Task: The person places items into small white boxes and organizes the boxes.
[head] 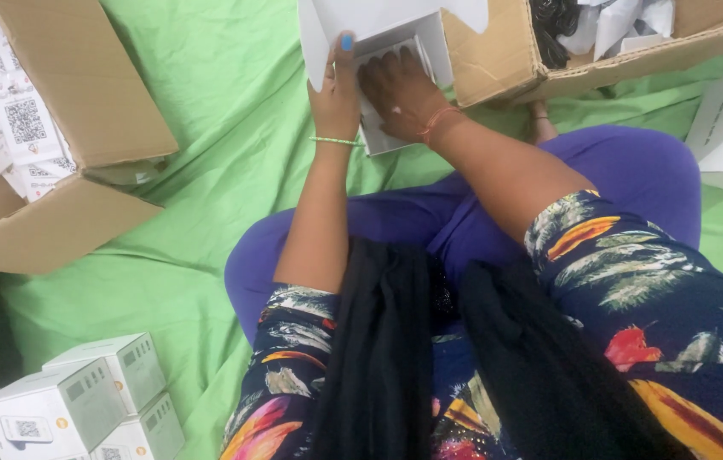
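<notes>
The left hand (336,100) grips the side of an open white box (395,94) on the green sheet (208,128) while the right hand (400,89) presses flat inside, so packing looks unfinished, its flaps unclosed.

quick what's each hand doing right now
Left hand: gripping the side of the open white box.
Right hand: fingers pressed down inside the box; grasp unclear.
</notes>
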